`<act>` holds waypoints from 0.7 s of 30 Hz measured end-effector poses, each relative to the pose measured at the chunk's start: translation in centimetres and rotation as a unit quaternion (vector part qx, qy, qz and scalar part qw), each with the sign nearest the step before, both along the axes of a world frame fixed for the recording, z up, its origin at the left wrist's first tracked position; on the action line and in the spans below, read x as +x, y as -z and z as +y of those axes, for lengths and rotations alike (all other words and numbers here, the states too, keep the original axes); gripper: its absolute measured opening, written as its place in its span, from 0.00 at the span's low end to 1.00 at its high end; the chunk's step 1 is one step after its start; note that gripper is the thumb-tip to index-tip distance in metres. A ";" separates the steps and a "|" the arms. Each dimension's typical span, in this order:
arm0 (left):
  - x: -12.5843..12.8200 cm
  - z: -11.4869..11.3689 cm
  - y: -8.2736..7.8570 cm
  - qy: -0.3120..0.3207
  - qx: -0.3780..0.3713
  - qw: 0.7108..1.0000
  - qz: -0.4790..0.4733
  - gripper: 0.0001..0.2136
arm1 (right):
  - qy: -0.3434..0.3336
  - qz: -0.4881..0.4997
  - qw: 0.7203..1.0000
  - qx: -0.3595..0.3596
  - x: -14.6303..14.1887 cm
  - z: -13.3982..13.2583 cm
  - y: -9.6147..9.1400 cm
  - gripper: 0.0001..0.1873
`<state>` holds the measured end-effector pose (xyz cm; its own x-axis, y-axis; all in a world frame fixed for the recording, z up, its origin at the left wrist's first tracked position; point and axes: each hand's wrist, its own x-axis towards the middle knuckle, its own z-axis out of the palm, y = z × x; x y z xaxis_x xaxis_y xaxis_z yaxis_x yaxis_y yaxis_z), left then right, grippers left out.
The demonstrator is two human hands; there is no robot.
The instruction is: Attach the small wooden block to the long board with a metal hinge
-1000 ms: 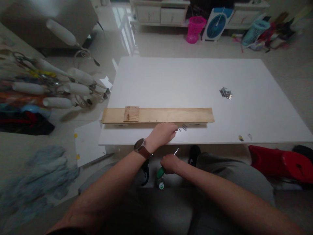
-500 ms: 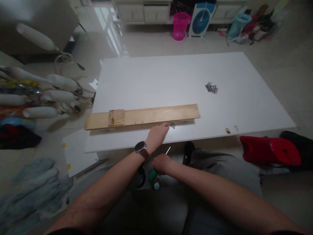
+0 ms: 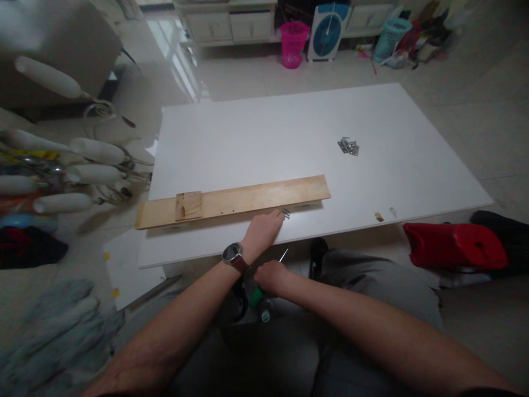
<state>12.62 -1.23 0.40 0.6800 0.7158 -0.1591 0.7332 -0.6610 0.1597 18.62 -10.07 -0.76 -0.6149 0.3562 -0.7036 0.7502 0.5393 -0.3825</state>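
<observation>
My left hand point(image 3: 263, 227), with a watch point(image 3: 232, 253) on its wrist, rests on the white panel point(image 3: 256, 143). Its fingers are bent together, their tips over a few small metal screws point(image 3: 286, 213) by the long wooden board point(image 3: 264, 196). Below the panel's near edge, my right hand point(image 3: 270, 277) is closed round a screwdriver point(image 3: 283, 255). The thin metal shaft points up and away, and a green part shows under the fist. A small wooden block point(image 3: 189, 206) lies on the board's left portion, and two dark holes show near its front edge.
Metal brackets point(image 3: 348, 146) lie in a pile on the panel's right half. Two small bits, one yellow and dark point(image 3: 379, 216), sit near its front edge. A red stool-like object point(image 3: 454, 245) stands right; white-handled items point(image 3: 99, 150) crowd the left.
The view has shifted slightly, so the panel appears further left. My left fingertips have moved right, onto the screws. My right hand keeps its grip on the screwdriver.
</observation>
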 end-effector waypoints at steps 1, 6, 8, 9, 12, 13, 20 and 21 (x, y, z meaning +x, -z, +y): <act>0.0 0.0 -0.1 0.004 -0.003 1.000 -0.002 0.13 | -0.001 0.001 1.000 0.002 0.0 0.0 0.0 0.16; -0.2 -0.1 -0.5 0.003 -0.025 0.999 -0.034 0.11 | -0.003 -0.001 1.000 0.014 -0.3 -0.4 0.0 0.17; -0.7 0.2 -0.6 -0.005 -0.038 0.996 -0.077 0.08 | -0.005 0.000 1.000 0.016 -0.3 -0.5 -0.2 0.18; -1.0 0.4 -0.7 -0.012 -0.042 0.993 -0.106 0.07 | -0.009 0.000 1.000 0.016 -0.3 -0.4 -0.3 0.18; -2.5 1.5 -1.2 -0.055 -0.048 0.976 -0.207 0.04 | -0.020 0.025 0.999 -0.026 0.6 1.1 -1.7 0.18; -3.1 2.0 -1.5 -0.076 -0.049 0.967 -0.237 0.04 | -0.009 0.062 0.995 -0.076 1.2 1.9 -2.4 0.17; -7.3 5.6 -3.7 -0.225 -0.041 0.902 -0.367 0.04 | 0.341 0.507 0.760 -0.220 7.0 9.1 -6.6 0.15; -7.7 6.0 -3.8 -0.234 -0.038 0.896 -0.375 0.04 | 0.424 0.554 0.691 -0.189 7.4 9.8 -6.7 0.17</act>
